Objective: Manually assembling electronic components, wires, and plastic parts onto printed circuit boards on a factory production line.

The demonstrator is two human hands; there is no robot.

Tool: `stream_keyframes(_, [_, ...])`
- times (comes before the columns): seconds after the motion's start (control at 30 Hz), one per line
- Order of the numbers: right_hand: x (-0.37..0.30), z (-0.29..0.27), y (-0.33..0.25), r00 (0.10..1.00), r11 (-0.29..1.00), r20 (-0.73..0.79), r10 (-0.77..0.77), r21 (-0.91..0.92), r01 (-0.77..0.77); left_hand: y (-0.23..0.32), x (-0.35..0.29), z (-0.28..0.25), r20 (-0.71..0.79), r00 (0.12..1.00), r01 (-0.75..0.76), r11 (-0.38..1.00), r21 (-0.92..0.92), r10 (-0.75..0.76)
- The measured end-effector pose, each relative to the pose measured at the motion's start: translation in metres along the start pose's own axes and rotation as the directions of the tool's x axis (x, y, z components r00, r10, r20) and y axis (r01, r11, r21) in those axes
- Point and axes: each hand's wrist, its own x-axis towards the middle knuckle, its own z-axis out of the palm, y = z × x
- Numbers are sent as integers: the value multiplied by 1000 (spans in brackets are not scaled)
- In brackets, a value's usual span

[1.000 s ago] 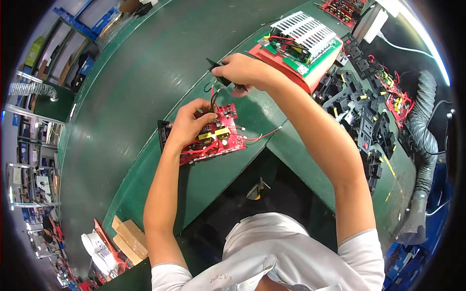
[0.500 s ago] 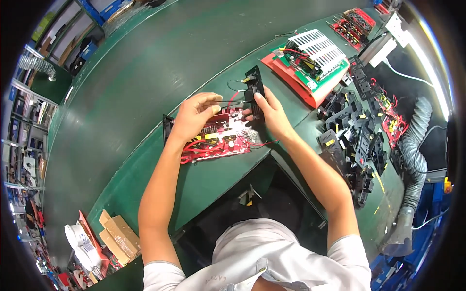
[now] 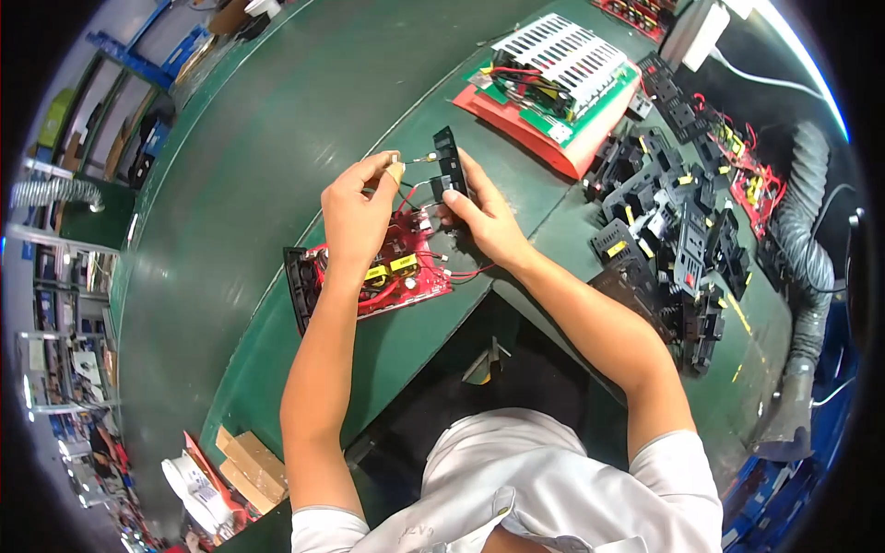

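Observation:
My right hand (image 3: 496, 221) grips a black plastic end panel (image 3: 450, 152) by its right side, thumb in front, holding it upright above the bench. In my left hand (image 3: 355, 214), thumb and fingers pinch a thin dark wire (image 3: 417, 160) that runs across to the upper part of the panel. Its pinched end is hidden by the fingers. Below the hands lies a red circuit board (image 3: 431, 284) with yellow-labelled parts and red wires, partly covered by my left forearm. Another black panel (image 3: 297, 286) stands at the board's left end. A red wire links the board area to the held panel.
Black plastic panels (image 3: 687, 244) lie heaped at the right, beside more red boards (image 3: 758, 189). A stack of white slotted parts (image 3: 562, 57) sits on a red-orange sheet (image 3: 553, 152) at the far right. A cardboard piece (image 3: 253, 465) and a grey flexible duct (image 3: 811, 240) flank the bench.
My left hand has shifted from the lower wire to one higher on the panel. The head view has moved, so the bench things sit differently in the picture. The right hand keeps its hold.

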Motion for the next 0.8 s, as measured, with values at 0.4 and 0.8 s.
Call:
stream_keyframes(0.4, [1,-1,-1,997,981,1,-83,-174,82,-7,8,13,5,988,148,959,-242,-151])
stream_keyframes(0.8, [-8,8,-34,990,884,75,-117,-446,139,-8,10,-15,247,968,9,988,-152,29])
